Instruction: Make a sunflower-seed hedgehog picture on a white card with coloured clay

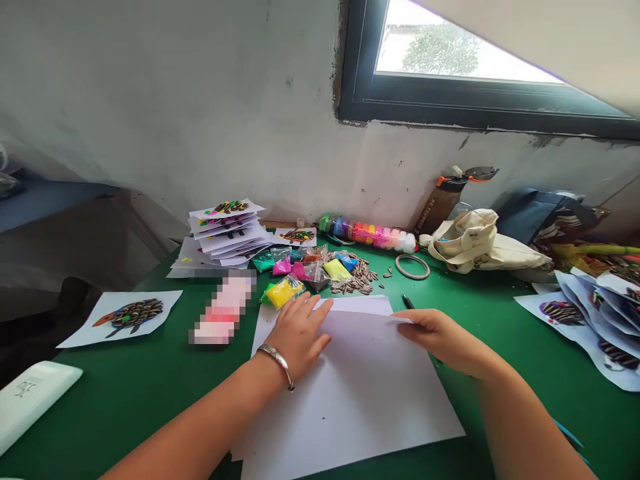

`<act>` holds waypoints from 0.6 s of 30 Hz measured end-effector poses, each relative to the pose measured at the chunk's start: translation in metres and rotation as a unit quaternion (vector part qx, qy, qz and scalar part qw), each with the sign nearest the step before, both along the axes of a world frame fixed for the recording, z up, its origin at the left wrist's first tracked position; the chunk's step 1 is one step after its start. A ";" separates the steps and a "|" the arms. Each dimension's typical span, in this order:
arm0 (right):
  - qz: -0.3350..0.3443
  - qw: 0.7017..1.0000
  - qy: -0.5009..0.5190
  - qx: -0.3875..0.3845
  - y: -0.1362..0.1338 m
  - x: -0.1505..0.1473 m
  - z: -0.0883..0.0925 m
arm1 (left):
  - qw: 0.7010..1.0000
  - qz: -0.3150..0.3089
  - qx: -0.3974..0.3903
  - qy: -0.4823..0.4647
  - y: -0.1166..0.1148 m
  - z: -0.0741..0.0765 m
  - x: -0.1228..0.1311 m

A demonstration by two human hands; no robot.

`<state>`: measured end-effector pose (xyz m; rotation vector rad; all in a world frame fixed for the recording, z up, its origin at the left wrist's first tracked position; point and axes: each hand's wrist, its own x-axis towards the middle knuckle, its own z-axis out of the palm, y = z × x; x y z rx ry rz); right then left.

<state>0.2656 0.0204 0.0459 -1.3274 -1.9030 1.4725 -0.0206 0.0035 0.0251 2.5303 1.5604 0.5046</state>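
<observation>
White sheets of paper (370, 407) lie in front of me on the green table. My left hand (300, 337), with a silver bangle at the wrist, rests on the paper with its fingers spread. At the upper right of the paper, my right hand (443, 337) pinches a sheet's edge between thumb and fingers, and that edge is lifted a little. A dark pen (407, 301) lies just beyond the right hand. Past my left fingertips sit small bags of coloured clay, the nearest a yellow bag (285, 291). Loose striped seeds (364, 275) are heaped beside them.
A stack of seed-decorated pictures (233, 233) stands at the back left; a turkey-like picture (133, 317) lies nearer. Along the wall are a tube of coloured pots (380, 236), a bottle (437, 203) and a cream cloth bag (480, 243). More pictures (595, 320) lie right.
</observation>
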 end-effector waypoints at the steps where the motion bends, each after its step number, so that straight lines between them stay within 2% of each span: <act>1: -0.015 1.000 0.013 -0.001 -0.001 0.001 0.003 | 1.000 -0.001 -0.004 -0.011 0.003 0.002 0.002; 6: -0.111 0.988 0.108 -0.026 -0.005 0.005 0.007 | 0.994 0.021 -0.090 -0.056 0.016 0.003 0.007; 9: -0.178 0.971 0.148 -0.051 -0.002 0.011 0.005 | 0.992 0.040 -0.087 -0.086 0.019 0.000 -0.002; 11: -0.203 0.961 0.180 -0.055 0.002 0.015 0.002 | 0.976 0.088 -0.086 -0.181 0.022 -0.002 -0.013; 14: -0.189 0.947 0.255 -0.057 0.006 0.017 -0.004 | 0.926 0.194 -0.117 -0.303 0.029 -0.005 -0.028; 16: -0.154 0.944 0.281 -0.076 0.007 0.011 -0.008 | 0.876 0.219 -0.149 -0.404 0.032 -0.008 -0.033; 18: -0.115 0.957 0.248 -0.096 0.007 0.001 -0.012 | 0.823 0.219 -0.180 -0.493 0.034 -0.012 -0.034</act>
